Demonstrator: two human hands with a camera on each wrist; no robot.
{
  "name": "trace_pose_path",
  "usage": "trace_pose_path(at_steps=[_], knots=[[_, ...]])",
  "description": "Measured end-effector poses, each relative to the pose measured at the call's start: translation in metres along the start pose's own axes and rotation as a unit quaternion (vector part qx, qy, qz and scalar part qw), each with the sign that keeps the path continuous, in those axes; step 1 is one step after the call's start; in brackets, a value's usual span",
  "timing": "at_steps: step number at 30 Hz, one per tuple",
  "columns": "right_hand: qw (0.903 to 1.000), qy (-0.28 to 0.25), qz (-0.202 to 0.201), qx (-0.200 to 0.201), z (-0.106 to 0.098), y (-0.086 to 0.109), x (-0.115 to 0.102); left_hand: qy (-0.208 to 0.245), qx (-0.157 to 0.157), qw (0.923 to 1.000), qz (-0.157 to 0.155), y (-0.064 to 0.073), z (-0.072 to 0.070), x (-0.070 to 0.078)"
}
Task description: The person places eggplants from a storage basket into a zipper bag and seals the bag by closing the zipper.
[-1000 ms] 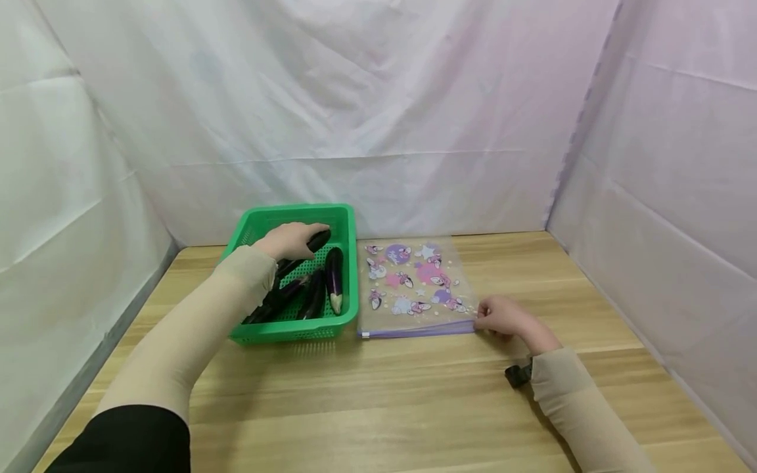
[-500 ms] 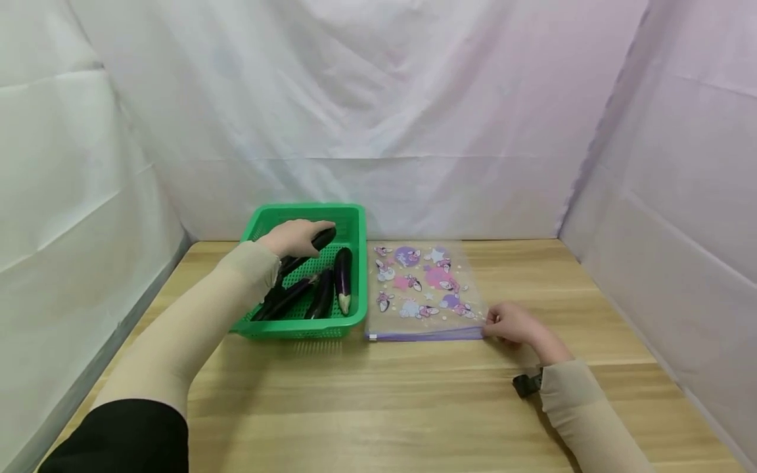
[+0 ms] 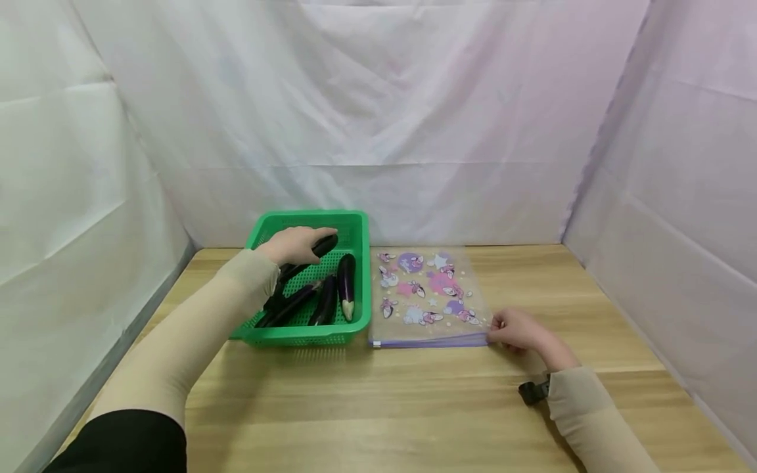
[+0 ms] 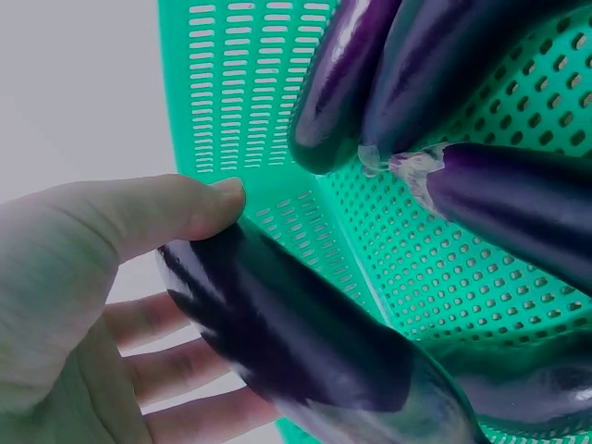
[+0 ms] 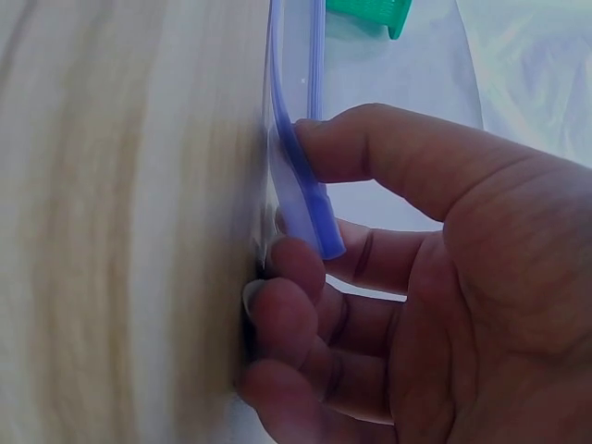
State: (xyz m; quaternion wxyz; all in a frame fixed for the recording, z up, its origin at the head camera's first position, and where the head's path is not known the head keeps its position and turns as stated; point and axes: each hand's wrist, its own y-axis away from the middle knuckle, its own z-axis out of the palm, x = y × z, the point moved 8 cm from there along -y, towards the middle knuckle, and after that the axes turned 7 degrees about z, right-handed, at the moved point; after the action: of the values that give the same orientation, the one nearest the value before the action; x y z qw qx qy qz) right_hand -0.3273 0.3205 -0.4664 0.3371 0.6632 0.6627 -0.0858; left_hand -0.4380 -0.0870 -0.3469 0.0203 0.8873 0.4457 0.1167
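Observation:
In the head view my left hand [image 3: 290, 246] reaches over a green basket [image 3: 307, 334] and holds a dark purple eggplant [image 3: 325, 246] by its end. The left wrist view shows the thumb on top of this eggplant [image 4: 305, 314] and the fingers behind and below it. Several more eggplants [image 3: 346, 282] lie in the basket. To the right, a clear slider bag [image 3: 426, 289] printed with pink and purple figures lies flat on the table. My right hand [image 3: 517, 328] pinches its right front corner; the right wrist view shows the thumb against the purple zip edge [image 5: 301, 176].
The basket and bag lie side by side on a wood-grain table [image 3: 378, 407], near the white cloth [image 3: 378, 131] at the back. A white slider [image 3: 376, 344] sits at the left end of the bag's zip. White cloth also walls both sides.
The head view has shifted slightly, so the basket and bag appear farther right and a little lower. Both hands keep their holds with hardly any movement.

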Motion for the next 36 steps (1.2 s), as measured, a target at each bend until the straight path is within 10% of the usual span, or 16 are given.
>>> trace_pose_path(at_steps=[36], knots=[[1.0,-0.006,0.007,0.002,0.0,-0.011,-0.011,-0.013,0.021,0.9996,0.012,-0.003,-0.022,0.004]])
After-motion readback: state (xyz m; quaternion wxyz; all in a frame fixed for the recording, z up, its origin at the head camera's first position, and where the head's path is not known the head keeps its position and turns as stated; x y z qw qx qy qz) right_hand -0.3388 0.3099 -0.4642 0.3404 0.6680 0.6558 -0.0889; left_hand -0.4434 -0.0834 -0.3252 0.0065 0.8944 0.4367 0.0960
